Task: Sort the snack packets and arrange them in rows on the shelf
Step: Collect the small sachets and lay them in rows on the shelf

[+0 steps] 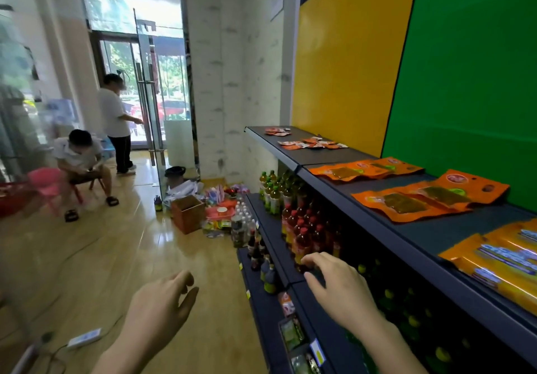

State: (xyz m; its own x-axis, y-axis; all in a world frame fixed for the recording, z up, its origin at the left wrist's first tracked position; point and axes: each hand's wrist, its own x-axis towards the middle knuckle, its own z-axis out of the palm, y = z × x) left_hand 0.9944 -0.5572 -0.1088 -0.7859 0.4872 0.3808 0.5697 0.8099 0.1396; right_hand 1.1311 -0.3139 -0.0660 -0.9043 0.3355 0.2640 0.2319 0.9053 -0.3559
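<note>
Orange snack packets [427, 196] lie flat in overlapping pairs on the dark top shelf [436, 234], with another pair [366, 169] farther along. Small red-orange sachets [312, 143] are scattered near the shelf's far end, and a small pile [276, 131] sits beyond them. Yellow-orange packets [505, 257] lie at the near right. My right hand [337, 283] hovers empty, fingers spread, over the front edge of the lower bottle shelf. My left hand [162, 306] hangs empty over the floor, fingers loosely apart.
Drink bottles [302, 228] fill the lower shelves. On the floor beyond stand a brown box [188, 213], a pink basket [220, 213] and bottled water. One person sits on a stool [81, 164], another stands by the glass door [116, 120]. A power strip [84, 338] lies at my feet.
</note>
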